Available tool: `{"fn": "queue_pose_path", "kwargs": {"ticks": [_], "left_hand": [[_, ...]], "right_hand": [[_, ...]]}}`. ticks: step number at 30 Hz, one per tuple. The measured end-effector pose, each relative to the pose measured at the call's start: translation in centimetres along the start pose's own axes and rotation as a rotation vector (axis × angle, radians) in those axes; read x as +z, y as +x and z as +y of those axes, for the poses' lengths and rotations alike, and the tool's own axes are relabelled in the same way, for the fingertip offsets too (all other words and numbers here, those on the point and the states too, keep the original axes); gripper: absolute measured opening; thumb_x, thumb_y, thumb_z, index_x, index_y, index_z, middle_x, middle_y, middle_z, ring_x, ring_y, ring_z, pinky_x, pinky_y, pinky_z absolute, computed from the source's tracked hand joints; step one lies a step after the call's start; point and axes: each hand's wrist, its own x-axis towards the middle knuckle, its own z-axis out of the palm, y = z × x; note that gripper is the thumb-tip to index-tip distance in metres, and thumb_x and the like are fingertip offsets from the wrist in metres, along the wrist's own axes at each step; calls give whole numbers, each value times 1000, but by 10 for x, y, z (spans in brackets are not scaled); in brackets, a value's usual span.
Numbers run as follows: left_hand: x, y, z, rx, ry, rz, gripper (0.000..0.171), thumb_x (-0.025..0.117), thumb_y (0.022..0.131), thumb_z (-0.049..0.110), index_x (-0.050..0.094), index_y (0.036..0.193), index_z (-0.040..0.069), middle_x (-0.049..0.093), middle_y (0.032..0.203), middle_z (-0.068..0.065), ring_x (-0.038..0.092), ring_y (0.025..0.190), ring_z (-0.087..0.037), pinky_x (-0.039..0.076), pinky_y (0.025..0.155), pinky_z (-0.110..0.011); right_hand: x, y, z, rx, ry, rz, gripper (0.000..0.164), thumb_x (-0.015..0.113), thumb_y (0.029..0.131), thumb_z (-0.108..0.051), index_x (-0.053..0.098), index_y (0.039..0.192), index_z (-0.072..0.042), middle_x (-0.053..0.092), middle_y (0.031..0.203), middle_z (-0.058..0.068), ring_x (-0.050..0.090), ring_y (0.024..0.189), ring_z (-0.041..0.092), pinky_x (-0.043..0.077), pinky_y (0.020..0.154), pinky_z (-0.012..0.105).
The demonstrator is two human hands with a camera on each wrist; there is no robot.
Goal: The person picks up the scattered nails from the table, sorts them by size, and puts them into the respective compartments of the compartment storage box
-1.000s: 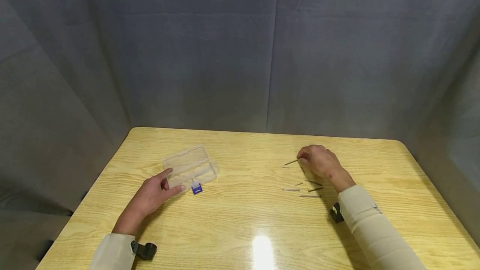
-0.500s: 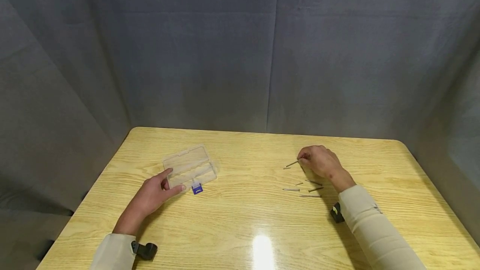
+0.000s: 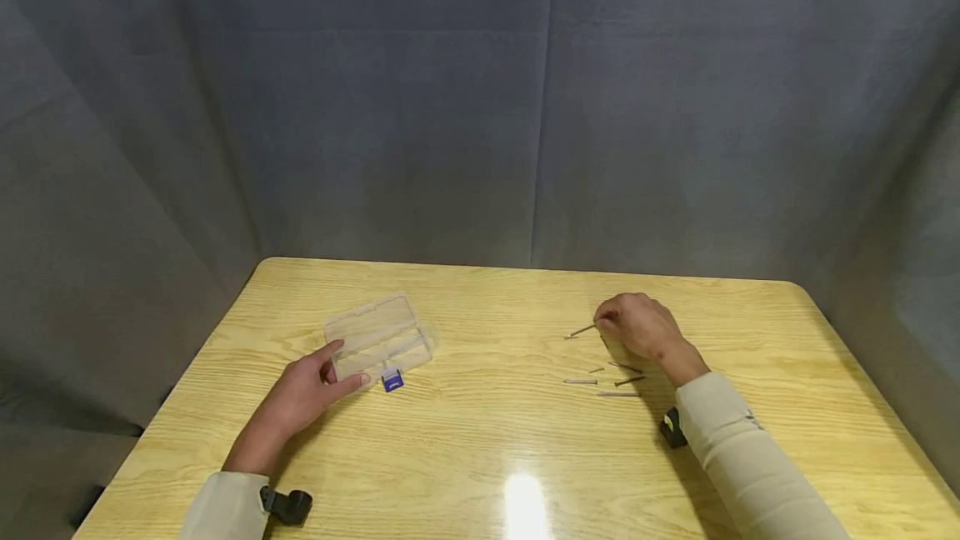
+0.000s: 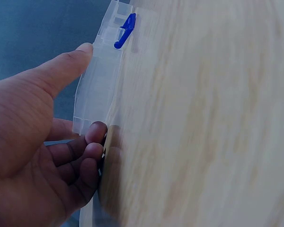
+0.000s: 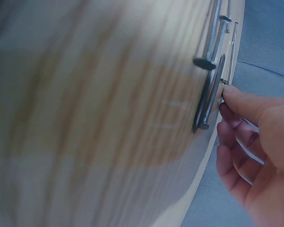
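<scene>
On the left of the table, my left hand (image 3: 303, 390) holds the near-left corner of a clear plastic compartment box (image 3: 375, 325), thumb on its near edge and index finger along its left side. The box has a blue latch (image 3: 392, 381) at the front, also visible in the left wrist view as a blue clip (image 4: 127, 31). Over on the right, my right hand (image 3: 637, 325) pinches a nail (image 3: 582, 330) between thumb and index finger, its free end pointing left, low over the table. A small nail (image 3: 572, 337) lies right beneath that end.
Several loose nails (image 3: 581, 382) of different lengths lie on the wooden table (image 3: 465, 407) in front of my right hand. In the right wrist view a thick nail (image 5: 211, 35) is close by. Grey curtains (image 3: 405, 132) hang behind and beside the table.
The free end of the pinched nail has dipped slightly toward the near side. Both hands and the box stay practically where they were.
</scene>
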Motion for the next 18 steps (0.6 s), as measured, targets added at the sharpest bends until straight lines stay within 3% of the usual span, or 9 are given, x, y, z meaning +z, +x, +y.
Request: {"fn": "queue_pose_path", "kwargs": {"ticks": [18], "left_hand": [[0, -1, -1, 5, -20, -6, 90, 72, 97, 48, 35, 155, -10, 53, 84, -4, 40, 62, -18, 35, 57, -33]], "right_hand": [[-3, -3, -5, 27, 11, 10, 9, 75, 97, -18, 82, 104, -17, 75, 105, 3, 69, 91, 25, 54, 77, 49]]}}
